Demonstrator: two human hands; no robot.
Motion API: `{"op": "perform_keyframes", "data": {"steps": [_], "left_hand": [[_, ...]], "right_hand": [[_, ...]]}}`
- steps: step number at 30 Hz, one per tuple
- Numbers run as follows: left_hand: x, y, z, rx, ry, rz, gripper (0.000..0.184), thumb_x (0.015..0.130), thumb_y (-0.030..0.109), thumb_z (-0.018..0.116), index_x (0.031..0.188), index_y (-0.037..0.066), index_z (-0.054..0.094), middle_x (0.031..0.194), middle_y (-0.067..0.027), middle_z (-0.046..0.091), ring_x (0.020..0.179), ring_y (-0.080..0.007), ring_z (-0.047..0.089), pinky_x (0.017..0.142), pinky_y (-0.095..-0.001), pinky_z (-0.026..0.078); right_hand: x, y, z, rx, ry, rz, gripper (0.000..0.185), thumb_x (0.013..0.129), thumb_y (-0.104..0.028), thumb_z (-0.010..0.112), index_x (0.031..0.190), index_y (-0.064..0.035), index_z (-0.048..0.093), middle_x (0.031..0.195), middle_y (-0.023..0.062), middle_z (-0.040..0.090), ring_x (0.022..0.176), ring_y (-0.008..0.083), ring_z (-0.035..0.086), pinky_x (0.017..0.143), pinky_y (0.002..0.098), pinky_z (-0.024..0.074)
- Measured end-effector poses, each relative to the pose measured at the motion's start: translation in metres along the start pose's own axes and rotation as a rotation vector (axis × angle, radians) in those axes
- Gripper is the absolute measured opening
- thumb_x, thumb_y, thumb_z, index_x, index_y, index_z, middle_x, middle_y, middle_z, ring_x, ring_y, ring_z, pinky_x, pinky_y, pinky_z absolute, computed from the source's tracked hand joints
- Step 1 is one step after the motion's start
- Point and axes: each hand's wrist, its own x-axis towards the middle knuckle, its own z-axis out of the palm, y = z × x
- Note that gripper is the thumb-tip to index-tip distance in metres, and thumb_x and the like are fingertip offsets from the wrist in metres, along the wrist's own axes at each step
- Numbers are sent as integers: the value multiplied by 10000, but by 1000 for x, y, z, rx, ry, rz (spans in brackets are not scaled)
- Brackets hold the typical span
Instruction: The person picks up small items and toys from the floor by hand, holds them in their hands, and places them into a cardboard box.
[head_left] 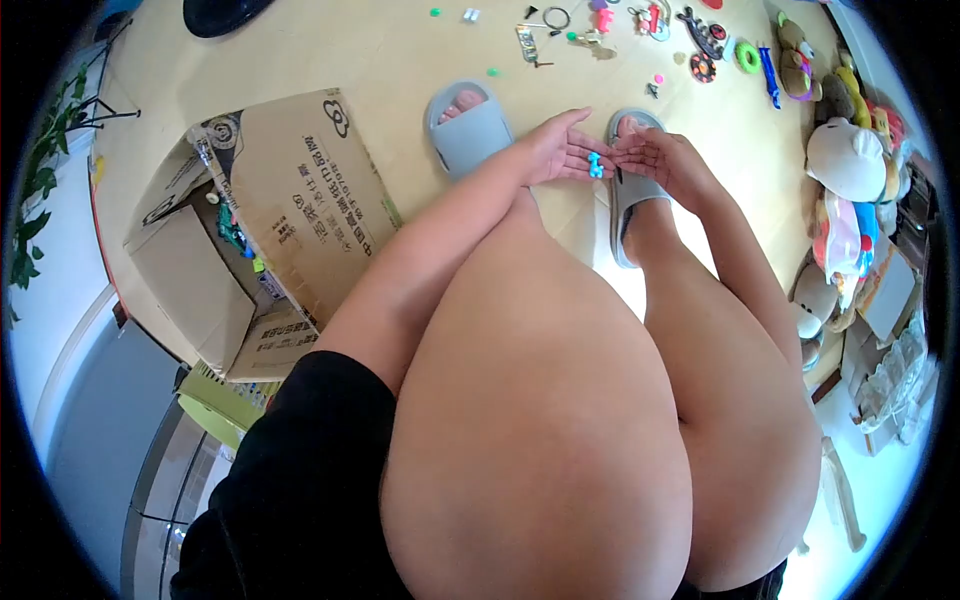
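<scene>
A small bright blue toy figure (596,165) rests across the outstretched fingers of my left hand (556,150), which holds it palm up between my two feet. Close beside it, my right hand (668,163) is open, its palm turned up and fingers stretched toward the toy and the left fingertips. Nothing shows on the right palm. Whether the right fingertips touch the toy, I cannot tell. Both hands are just above the grey slippers (474,135) on my feet.
An open cardboard box (310,190) with toys inside stands at left. Small trinkets, a key ring (556,18) and a green ring (747,57) lie on the pale floor ahead. Plush toys, among them a white one (845,160), line the right side. A dark round object (225,12) is top left.
</scene>
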Motion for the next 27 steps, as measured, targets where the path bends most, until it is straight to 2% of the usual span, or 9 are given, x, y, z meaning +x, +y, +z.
{"op": "perform_keyframes", "data": {"steps": [5, 6, 9, 15, 16, 19, 23, 24, 27], "left_hand": [[3, -3, 2, 80, 6, -21, 812, 930, 649, 382, 1260, -76, 545, 1190, -224, 638, 1098, -272, 641, 966, -347, 486], [4, -4, 1, 92, -12, -25, 807, 929, 653, 393, 1248, -69, 558, 1182, -213, 642, 1081, -259, 645, 964, -344, 489], [8, -6, 1, 112, 26, -20, 782, 936, 638, 397, 1227, -64, 581, 1157, -200, 651, 1049, -248, 650, 963, -338, 491], [5, -4, 4, 139, 69, -33, 754, 954, 613, 400, 1257, -57, 567, 1223, -177, 625, 1107, -237, 623, 997, -339, 474], [5, -4, 4, 145, 68, -29, 748, 957, 608, 399, 1256, -56, 569, 1225, -171, 625, 1116, -236, 617, 1001, -339, 471], [3, -5, 3, 135, 68, -11, 729, 964, 591, 397, 1251, -55, 574, 1229, -156, 624, 1140, -233, 601, 1015, -340, 460], [-1, 4, 8, 63, 70, 25, 719, 968, 580, 390, 1245, -57, 577, 1231, -161, 622, 1145, -230, 601, 1017, -343, 469], [-9, 9, 16, 66, 70, 40, 723, 965, 583, 391, 1244, -58, 577, 1232, -164, 621, 1142, -230, 602, 1014, -343, 474], [-40, 46, 44, 127, 97, 105, 734, 959, 590, 395, 1244, -62, 575, 1227, -169, 621, 1125, -231, 612, 1006, -339, 486]], "right_hand": [[-18, 0, 1, -60, -25, 27, 432, 976, -263, 431, 1163, 88, 598, 1155, 176, 652, 1109, 225, 616, 1027, 324, 443], [-21, -1, 1, -115, -68, 22, 415, 973, -256, 432, 1181, 52, 617, 1172, 133, 660, 1118, 206, 610, 1037, 311, 425], [-21, 4, 5, -293, -58, -21, 387, 970, -244, 440, 1158, 13, 660, 1146, 109, 677, 1106, 210, 613, 1021, 301, 419], [-28, 27, 12, -912, -53, -294, 326, 951, -224, 533, 1115, 15, 680, 1133, 138, 686, 996, 241, 661, 928, 326, 474], [-28, 28, 12, -1159, -75, -438, 304, 912, -176, 579, 1132, 15, 663, 1176, 158, 657, 987, 282, 665, 902, 359, 496], [-33, 32, 16, -1389, -156, -748, 309, 873, -123, 584, 1140, 15, 653, 1221, 169, 630, 1017, 318, 649, 914, 380, 497], [-36, 36, 13, -1576, -99, -935, 348, 857, -104, 590, 1194, -25, 634, 1300, 132, 597, 1167, 271, 593, 981, 373, 487], [-42, 31, 14, -1555, -65, -905, 349, 856, -109, 591, 1195, -38, 637, 1318, 108, 589, 1177, 251, 589, 983, 369, 491], [-53, 9, 23, -1535, 46, -1070, 325, 829, -137, 614, 1127, -12, 657, 1190, 132, 650, 1062, 283, 630, 889, 396, 519]]}}
